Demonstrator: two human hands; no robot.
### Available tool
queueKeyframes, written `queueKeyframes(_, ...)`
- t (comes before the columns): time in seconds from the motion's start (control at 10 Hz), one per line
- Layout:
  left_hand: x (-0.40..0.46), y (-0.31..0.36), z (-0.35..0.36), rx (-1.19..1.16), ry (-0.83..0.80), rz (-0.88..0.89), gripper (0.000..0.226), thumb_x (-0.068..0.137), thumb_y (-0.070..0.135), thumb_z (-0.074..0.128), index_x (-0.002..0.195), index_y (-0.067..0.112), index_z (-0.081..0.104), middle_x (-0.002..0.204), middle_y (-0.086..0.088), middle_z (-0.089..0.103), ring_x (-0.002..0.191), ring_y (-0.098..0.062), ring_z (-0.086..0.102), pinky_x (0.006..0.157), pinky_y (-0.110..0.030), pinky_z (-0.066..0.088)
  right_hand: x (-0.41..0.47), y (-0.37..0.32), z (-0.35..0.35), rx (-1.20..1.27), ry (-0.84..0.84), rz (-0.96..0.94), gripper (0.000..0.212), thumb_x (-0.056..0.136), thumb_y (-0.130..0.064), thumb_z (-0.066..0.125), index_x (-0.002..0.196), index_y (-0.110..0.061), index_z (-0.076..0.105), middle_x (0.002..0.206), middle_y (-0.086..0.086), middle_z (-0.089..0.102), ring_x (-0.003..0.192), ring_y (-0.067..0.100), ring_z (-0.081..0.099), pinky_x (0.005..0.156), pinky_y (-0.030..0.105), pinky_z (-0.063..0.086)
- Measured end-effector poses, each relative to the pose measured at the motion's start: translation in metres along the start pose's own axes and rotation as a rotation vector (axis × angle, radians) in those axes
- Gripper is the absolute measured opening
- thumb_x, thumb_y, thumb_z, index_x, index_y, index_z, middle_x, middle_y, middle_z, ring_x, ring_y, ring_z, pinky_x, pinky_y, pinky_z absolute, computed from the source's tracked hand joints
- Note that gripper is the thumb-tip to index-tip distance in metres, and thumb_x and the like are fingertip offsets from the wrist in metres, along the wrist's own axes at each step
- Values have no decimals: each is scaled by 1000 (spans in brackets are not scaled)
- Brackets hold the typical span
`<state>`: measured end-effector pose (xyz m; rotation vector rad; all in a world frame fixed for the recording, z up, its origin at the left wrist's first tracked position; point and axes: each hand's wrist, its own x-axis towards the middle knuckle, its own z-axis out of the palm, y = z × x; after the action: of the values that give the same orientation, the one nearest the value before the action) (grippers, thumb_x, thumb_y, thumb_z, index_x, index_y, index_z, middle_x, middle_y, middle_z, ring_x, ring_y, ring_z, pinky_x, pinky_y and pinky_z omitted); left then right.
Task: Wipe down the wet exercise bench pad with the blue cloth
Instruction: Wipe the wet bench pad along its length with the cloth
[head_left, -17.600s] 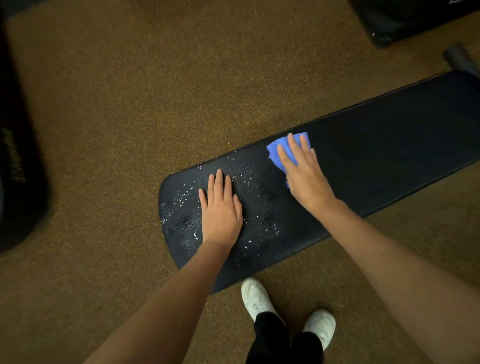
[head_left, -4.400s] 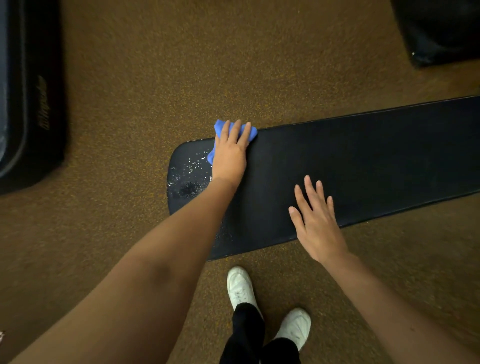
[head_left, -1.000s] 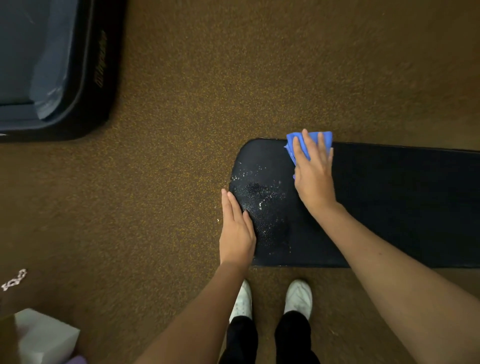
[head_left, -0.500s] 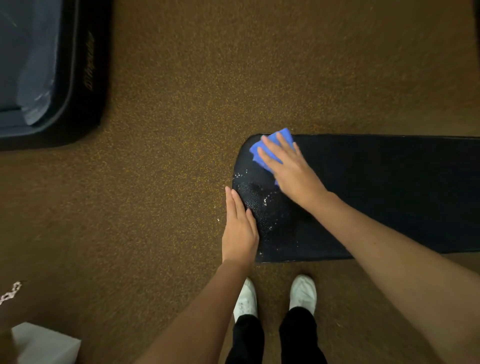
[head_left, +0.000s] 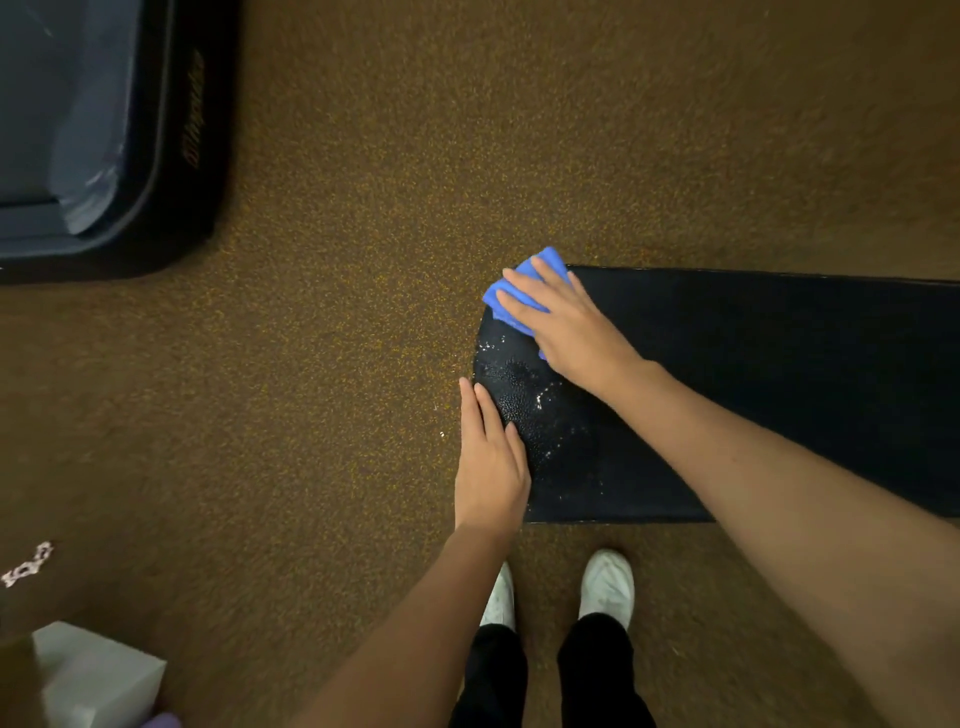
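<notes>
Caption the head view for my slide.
Right hand presses a folded blue cloth on the black padded bench's droplet-speckled end; the left hand rests flat at its edge.

Cloth (head_left: 521, 291): slid from the pad's (head_left: 779, 374) far edge a second ago to its rounded far-left corner, now overhanging the end.
Right hand (head_left: 569, 325): moved left with it, fingers flat on top.
Droplets (head_left: 540, 400): fewer than at the start.

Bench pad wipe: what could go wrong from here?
1. The cloth overhangs the far corner of the pad; it may slip off under the right hand.
2. Droplets near the left hand could be missed.
3. Droplets could get pushed onto the carpet.
</notes>
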<state>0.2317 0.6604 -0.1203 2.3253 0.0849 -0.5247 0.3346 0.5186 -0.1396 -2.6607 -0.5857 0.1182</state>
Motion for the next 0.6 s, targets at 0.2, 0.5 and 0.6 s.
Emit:
queueKeyframes(0.2,1,-8,-4,-4,-29,9,56,99,15,27,148,11,2,157,-3,2,144,-18,8,113,-24,11,6,-27,18,13,30,-34,61,61,18,65,120,1,59,130,19,54,125,48,41,96,66,31)
queueKeyframes(0.5,-3,-10,-1,-4,-26,-3,55,98,21,22,148,10,2,157,-3,1,144,-17,8,112,-23,11,12,-4,-6,-27,-73,-148,59,69,13,62,126,-3,55,135,17,50,130,45,36,101,62,28)
queueKeyframes(0.6,-3,-12,0,98,5,60,61,93,32,9,146,2,6,156,-10,-1,144,-17,6,116,-25,14,16,-19,10,0,-41,-38,56,67,16,61,121,-1,59,130,18,55,127,46,39,98,65,28)
